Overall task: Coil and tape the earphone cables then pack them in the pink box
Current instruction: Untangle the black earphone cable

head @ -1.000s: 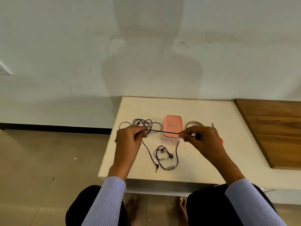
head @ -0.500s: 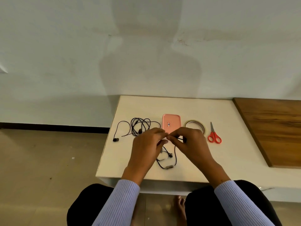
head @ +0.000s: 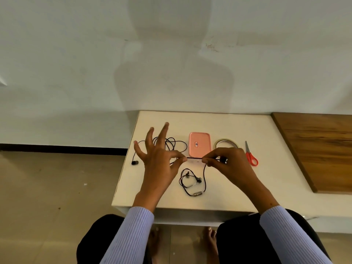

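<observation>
A thin black earphone cable (head: 194, 158) is stretching in a short taut line above the white tabletop (head: 228, 126), just in front of the closed pink rectangular box (head: 200, 144). The left hand (head: 159, 161) is pinching one end of that stretch between thumb and forefinger, while its other three fingers are fanning upward, straight and spread. The right hand (head: 227, 161) is pinching the other end with curled fingertips. From the right hand the cable is dropping to the table and looping round to a small inline remote and two earbuds (head: 192, 181) lying near the front edge. Behind the left hand a second black earphone cable (head: 172, 144) is lying in loose loops, with one earbud (head: 134, 162) trailing toward the table's left edge. A roll of clear tape (head: 226, 142) is sitting right of the box, partly behind the right hand, and red-handled scissors (head: 251, 156) are lying beyond it. A brown wooden board (head: 320, 149) is adjoining the table's right side.
</observation>
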`<state>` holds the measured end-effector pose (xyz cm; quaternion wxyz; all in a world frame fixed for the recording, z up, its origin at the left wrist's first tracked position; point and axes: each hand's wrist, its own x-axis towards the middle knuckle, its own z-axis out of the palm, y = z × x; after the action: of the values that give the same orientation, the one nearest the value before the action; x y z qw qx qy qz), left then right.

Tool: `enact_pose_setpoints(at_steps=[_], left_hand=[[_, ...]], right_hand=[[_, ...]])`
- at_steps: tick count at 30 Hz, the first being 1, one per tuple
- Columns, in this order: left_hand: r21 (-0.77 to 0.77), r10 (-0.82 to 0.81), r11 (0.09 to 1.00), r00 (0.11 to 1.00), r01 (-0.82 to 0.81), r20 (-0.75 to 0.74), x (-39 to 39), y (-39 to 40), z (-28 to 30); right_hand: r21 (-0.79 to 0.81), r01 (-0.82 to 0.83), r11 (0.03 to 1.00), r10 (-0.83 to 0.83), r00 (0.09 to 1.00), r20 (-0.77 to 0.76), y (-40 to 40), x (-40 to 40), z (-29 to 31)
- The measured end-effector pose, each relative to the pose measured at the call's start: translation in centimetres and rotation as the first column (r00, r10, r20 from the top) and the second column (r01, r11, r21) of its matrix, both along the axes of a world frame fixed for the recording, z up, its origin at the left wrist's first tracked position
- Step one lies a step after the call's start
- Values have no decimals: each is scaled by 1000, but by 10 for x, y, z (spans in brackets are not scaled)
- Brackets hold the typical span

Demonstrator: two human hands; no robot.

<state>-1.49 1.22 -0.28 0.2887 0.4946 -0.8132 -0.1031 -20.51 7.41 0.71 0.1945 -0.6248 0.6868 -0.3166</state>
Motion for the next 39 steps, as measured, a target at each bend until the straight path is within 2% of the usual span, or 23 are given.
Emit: enact_pose_setpoints(at_steps=[4,7,11,14,16,23,28,30,33,36,39], left_hand=[[46,85,996,995,-82,-53,12,-5,2],[14,89,996,995,-88,-34,19,-10,-2],[-74,-31,997,998,36,61,9,-6,-6],[-90,-195,976,980,198,46,-8,7,-4],[-89,-220,971,975,220,10,-15,12,-6],[-124,-132,985,989,123,-61,-6,0,-2],[-75,20,997,990,-31,-143,22,-13,1],[-47,18,999,995,-22,-97,24,-14,-2],[-73,-31,997,999,32,15,13,-8,-8],[-122,-132,983,989,139,59,-1,1,-6],[-134,-161,976,982,173,95,-15,9,-4]], right_hand=[[-13,44,999,-43,998,53,7,-20,6],[-51,115,992,-112,992,60,11,-27,6],[-100,97,990,-97,995,0,8,-6,2],[-143,49,988,-61,995,-79,2,10,0],[-150,20,989,-33,996,-88,-2,16,-1],[-152,-39,988,37,999,-20,-9,8,0],[-154,38,987,-29,998,64,-3,-20,7],[-151,58,987,-50,997,60,0,-23,6],[-134,56,989,-60,998,-32,1,-15,2],[-116,24,993,-33,997,-72,1,-6,2],[-92,-12,996,2,995,-103,-1,2,2]])
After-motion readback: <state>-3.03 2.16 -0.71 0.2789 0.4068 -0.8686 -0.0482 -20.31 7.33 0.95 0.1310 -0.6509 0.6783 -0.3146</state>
